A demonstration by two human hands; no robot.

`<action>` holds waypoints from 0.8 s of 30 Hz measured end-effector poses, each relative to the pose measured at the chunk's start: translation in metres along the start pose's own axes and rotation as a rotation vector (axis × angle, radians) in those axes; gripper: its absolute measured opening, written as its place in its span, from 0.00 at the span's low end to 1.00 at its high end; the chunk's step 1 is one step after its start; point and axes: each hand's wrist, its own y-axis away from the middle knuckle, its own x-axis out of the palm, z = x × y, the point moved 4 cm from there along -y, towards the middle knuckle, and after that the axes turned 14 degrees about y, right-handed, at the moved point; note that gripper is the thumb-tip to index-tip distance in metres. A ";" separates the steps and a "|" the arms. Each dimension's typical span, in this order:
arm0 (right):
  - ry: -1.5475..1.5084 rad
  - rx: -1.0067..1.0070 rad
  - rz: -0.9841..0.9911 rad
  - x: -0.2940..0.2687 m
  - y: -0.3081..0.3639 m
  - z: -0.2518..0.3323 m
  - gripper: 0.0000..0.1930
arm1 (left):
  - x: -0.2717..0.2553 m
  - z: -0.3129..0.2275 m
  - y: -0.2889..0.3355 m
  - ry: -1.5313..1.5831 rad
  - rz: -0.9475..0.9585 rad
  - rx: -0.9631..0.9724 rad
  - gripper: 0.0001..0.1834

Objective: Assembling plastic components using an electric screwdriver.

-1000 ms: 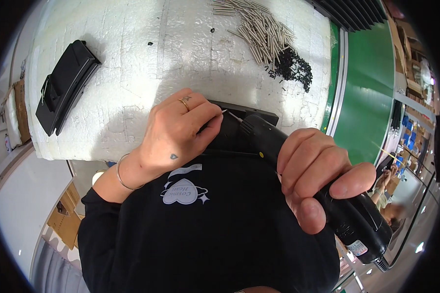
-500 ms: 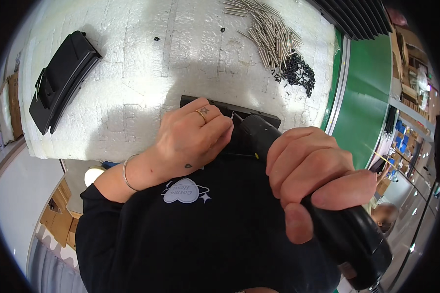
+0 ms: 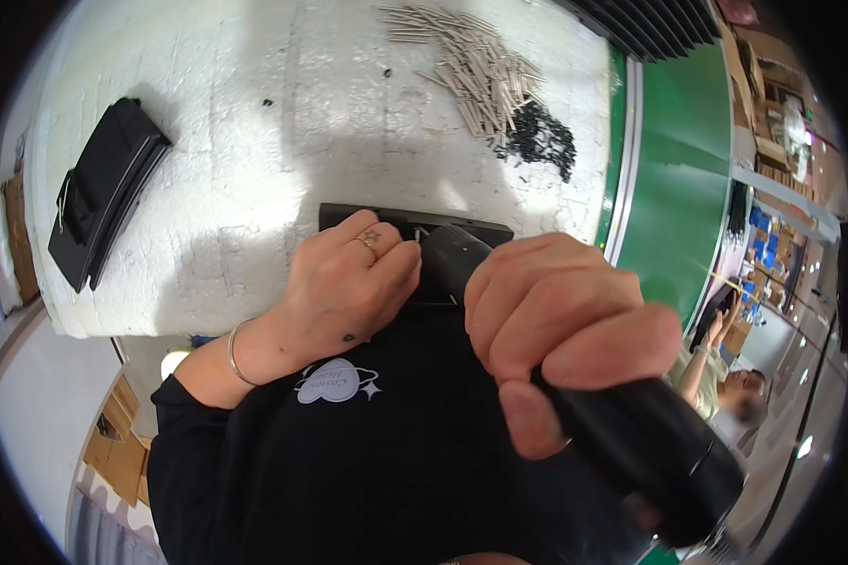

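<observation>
My right hand is wrapped round a black power screwdriver. Its nose points up and left, toward a long black part at the near edge of the padded table. A thin silvery piece shows between the nose and my left fingers; whether it is the bit or a pin I cannot tell. My left hand, with a ring and a bracelet, is closed over the part's near side, its fingertips hidden. Another black part, a curved panel, lies at the far left.
A pile of silvery metal pins and a heap of small black pieces lie at the far right of the white padded table. Beyond is a green surface with stacked black panels. Another person is at the right.
My hands, the screwdriver and the black part appear further left in view. The table's things have shifted left too, and slightly down. The other person at the right shows more.
</observation>
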 end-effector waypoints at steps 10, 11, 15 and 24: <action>0.083 -0.042 -0.638 -0.083 0.032 -0.027 0.13 | -0.009 -0.002 -0.003 0.127 0.058 -0.078 0.10; 0.087 -0.021 -0.650 -0.085 0.033 -0.032 0.13 | -0.011 -0.001 -0.005 0.126 0.057 -0.078 0.10; 0.107 -0.001 -0.652 -0.086 0.037 -0.031 0.14 | -0.017 -0.005 -0.019 0.104 0.050 -0.025 0.09; 0.054 0.006 -0.711 -0.090 0.047 -0.036 0.16 | -0.007 -0.006 -0.054 0.031 0.126 0.085 0.09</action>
